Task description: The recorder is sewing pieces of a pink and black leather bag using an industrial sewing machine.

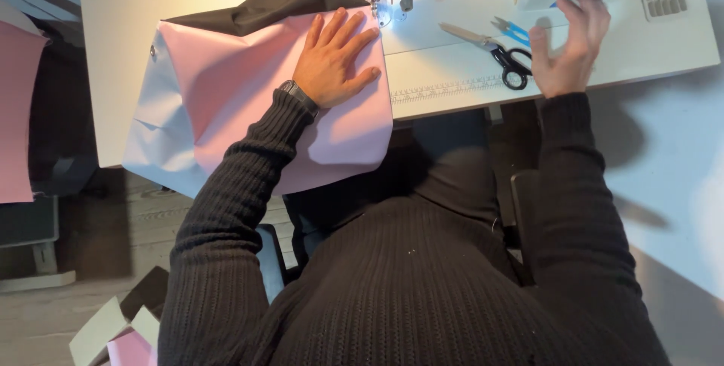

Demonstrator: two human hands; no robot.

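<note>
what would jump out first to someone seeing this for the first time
The big pink fabric spread over the white table, with the left hand pressed flat on it beside the sewing machine's needle. The right hand is raised open above the black-handled scissors.

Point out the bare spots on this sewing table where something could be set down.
Free: the white table left of the pink fabric, and the strip along the front edge right of the black scissors, under the raised right hand. Crowded: the needle area, where the left hand presses the fabric, and around the scissors and blue snips.
</note>
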